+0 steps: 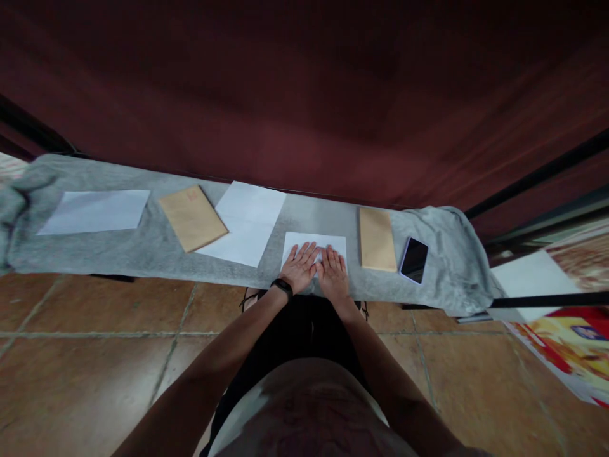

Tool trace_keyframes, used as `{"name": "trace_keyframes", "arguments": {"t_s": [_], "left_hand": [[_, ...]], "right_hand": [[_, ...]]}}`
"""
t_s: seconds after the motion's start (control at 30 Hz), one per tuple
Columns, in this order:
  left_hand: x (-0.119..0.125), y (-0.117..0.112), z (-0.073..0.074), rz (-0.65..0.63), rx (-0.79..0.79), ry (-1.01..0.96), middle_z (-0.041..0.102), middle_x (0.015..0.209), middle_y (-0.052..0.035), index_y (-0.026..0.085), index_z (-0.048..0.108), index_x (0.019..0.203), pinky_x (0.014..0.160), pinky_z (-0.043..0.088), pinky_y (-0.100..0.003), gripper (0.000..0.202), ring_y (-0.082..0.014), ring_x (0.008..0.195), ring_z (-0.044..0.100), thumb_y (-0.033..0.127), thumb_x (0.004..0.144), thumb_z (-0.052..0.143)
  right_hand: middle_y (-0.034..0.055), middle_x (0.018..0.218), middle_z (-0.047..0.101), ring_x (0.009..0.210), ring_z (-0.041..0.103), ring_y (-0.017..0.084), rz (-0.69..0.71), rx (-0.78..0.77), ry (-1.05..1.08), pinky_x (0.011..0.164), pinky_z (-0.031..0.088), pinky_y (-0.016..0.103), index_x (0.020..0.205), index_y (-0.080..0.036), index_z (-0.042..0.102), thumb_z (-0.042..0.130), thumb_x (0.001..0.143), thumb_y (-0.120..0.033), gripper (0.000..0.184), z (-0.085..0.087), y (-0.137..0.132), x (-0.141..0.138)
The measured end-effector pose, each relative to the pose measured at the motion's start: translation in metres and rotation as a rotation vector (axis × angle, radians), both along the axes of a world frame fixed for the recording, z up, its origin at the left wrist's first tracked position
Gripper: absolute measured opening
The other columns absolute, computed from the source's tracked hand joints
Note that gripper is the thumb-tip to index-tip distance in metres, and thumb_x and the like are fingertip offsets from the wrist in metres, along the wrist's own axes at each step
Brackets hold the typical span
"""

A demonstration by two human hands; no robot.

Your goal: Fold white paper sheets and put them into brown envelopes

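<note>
Both hands lie flat, side by side, on a small white sheet of paper [337, 242] near the front edge of the cloth-covered surface. My left hand [299, 268], with a black band on the wrist, has its fingers stretched out over the sheet's left half. Over the right half rests my right hand [332, 271], fingers also extended. The fingertips of the two hands come close together at the middle. Whether the sheet is folded under them I cannot tell.
Left of my hands lies a larger white sheet [252, 219], partly under a brown envelope [193, 219]. Another white sheet [98, 211] is farther left. To the right are a second brown envelope [377, 238] and a phone [413, 260]. A dark red wall [304, 108] rises behind the grey cloth [314, 216].
</note>
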State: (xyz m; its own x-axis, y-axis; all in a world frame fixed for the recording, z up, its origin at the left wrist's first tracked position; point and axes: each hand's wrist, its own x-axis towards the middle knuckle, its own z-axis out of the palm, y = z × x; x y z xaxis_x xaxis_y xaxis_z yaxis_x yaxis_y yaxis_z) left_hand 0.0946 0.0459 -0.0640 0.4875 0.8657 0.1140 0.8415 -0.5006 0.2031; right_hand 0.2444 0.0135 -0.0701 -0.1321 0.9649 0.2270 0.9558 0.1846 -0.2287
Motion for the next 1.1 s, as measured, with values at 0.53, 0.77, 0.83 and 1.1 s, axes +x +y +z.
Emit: {"name": "trace_keyframes", "arguments": {"t_s": [0.53,0.77,0.83,1.1], "left_hand": [[-0.042,-0.002,0.003,0.29,-0.05,0.004,0.025,0.164,-0.0143,0.006,0.027,0.156,0.126,0.014,-0.043,0.066,-0.0257,0.153,0.018,0.043,0.102,0.025],[0.003,-0.002,0.008,0.197,0.002,-0.078,0.025,0.165,-0.0098,0.012,0.026,0.157,0.126,0.011,-0.047,0.061,-0.0252,0.154,0.014,0.038,0.103,0.026],[0.024,0.002,0.009,0.094,-0.037,-0.072,0.027,0.164,-0.0064,0.016,0.028,0.157,0.126,0.011,-0.046,0.059,-0.0232,0.154,0.015,0.037,0.103,0.026],[0.04,0.027,0.004,0.073,-0.079,-0.036,0.03,0.163,-0.0106,0.011,0.031,0.156,0.126,0.013,-0.043,0.064,-0.0225,0.153,0.019,0.045,0.102,0.029]], "right_hand": [[0.021,0.158,0.036,0.146,0.034,0.029,-0.058,0.04,-0.005,0.119,0.027,0.048,0.154,-0.005,0.033,0.037,0.105,-0.04,0.06,0.002,-0.011,0.027],[0.021,0.158,0.035,0.146,0.034,0.029,-0.069,0.044,0.017,0.119,0.027,0.049,0.154,-0.005,0.032,0.036,0.105,-0.04,0.06,0.002,-0.012,0.026],[0.0209,0.158,0.035,0.147,0.033,0.028,-0.066,0.042,0.022,0.12,0.026,0.049,0.153,-0.005,0.033,0.035,0.105,-0.038,0.059,0.002,-0.012,0.026],[0.0194,0.159,0.034,0.148,0.032,0.029,-0.069,0.025,0.03,0.12,0.025,0.05,0.153,-0.006,0.034,0.035,0.104,-0.035,0.057,-0.001,-0.01,0.027]]}}
